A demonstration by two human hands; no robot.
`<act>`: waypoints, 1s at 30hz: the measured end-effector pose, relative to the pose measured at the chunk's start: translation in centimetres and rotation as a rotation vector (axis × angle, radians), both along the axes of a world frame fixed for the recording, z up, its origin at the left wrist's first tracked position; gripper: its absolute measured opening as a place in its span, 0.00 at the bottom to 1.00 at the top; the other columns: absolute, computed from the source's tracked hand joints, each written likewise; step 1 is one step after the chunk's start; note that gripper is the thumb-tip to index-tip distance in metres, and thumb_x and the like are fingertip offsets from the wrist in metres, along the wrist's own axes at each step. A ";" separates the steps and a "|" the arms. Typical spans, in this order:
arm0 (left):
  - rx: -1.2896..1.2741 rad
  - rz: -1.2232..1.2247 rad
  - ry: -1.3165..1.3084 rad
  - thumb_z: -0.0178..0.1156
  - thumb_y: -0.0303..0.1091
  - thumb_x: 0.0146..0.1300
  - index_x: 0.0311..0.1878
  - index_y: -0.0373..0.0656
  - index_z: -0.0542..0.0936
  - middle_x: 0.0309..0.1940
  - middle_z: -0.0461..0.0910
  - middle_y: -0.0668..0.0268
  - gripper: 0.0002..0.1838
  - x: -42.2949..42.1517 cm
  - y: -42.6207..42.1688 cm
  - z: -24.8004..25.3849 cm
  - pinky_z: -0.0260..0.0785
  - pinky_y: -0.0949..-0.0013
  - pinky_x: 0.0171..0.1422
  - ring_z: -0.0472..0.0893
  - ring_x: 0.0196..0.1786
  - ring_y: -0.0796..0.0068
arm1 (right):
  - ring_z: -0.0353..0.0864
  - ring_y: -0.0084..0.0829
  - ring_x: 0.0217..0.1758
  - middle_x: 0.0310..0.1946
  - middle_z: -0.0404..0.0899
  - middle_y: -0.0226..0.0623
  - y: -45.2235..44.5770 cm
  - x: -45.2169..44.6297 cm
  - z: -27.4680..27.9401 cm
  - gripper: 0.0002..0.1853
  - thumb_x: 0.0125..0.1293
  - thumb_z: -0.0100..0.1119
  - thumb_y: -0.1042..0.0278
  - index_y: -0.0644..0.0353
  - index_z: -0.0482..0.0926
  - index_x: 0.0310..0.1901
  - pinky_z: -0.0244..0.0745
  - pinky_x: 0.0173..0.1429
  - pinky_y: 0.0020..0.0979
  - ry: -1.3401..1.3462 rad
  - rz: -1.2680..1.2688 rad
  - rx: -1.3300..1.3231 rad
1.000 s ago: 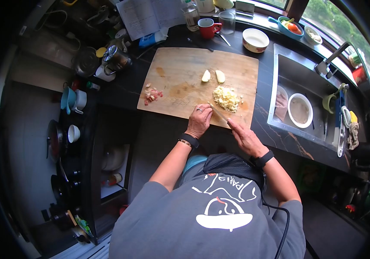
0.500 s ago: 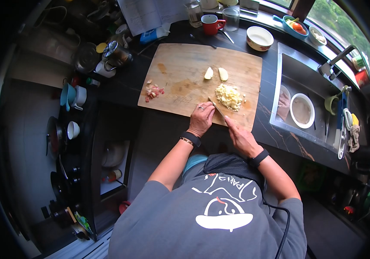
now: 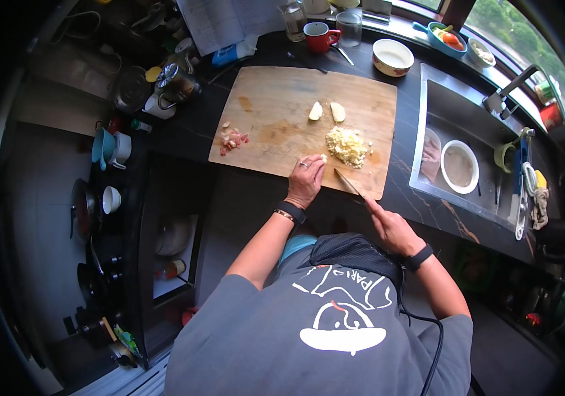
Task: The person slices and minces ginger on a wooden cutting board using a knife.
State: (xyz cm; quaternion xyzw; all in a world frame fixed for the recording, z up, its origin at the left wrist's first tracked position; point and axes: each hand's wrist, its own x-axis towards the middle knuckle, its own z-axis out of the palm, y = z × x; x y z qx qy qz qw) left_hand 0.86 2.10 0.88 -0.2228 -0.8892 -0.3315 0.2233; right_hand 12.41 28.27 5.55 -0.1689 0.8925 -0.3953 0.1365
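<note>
My left hand (image 3: 306, 179) is closed at the front edge of the wooden cutting board (image 3: 282, 99), pinching a small pale piece (image 3: 323, 158) at its fingertips. My right hand (image 3: 393, 228) grips a knife (image 3: 350, 183), whose blade points up and left over the board's front edge, a little right of my left hand. Just beyond the blade lies a heap of chopped pale-yellow bits (image 3: 347, 147). Two larger pale pieces, one on the left (image 3: 315, 111) and one on the right (image 3: 338, 112), rest behind the heap. Small reddish pieces (image 3: 232, 140) sit at the board's left side.
Right of the board is a sink (image 3: 454, 119) holding a white bowl (image 3: 460, 167). Behind the board stand a red mug (image 3: 320, 37), a glass (image 3: 349, 28) and a patterned bowl (image 3: 392, 58). A metal pot (image 3: 178, 82) is at the left.
My right hand has moved right and down with the knife, so the blade is now apart from my left hand. The small pale piece now shows at my left fingertips.
</note>
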 end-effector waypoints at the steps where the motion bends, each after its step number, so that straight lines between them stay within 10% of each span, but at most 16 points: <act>1: 0.003 0.000 0.003 0.67 0.25 0.59 0.41 0.42 0.82 0.45 0.83 0.62 0.07 0.0 0.0 0.0 0.75 0.61 0.54 0.81 0.48 0.58 | 0.82 0.56 0.38 0.33 0.80 0.56 0.3 0.0 0.4 0.29 0.74 0.49 0.70 0.50 0.59 0.76 0.76 0.46 0.51 -0.023 -0.005 -0.015; 30: 0.020 -0.059 0.010 0.66 0.25 0.61 0.41 0.40 0.82 0.43 0.82 0.60 0.06 -0.2 -0.3 -0.1 0.75 0.60 0.53 0.81 0.46 0.56 | 0.82 0.59 0.37 0.34 0.81 0.58 -2.2 -1.2 -1.9 0.31 0.75 0.48 0.66 0.45 0.55 0.78 0.78 0.44 0.53 0.027 0.002 0.167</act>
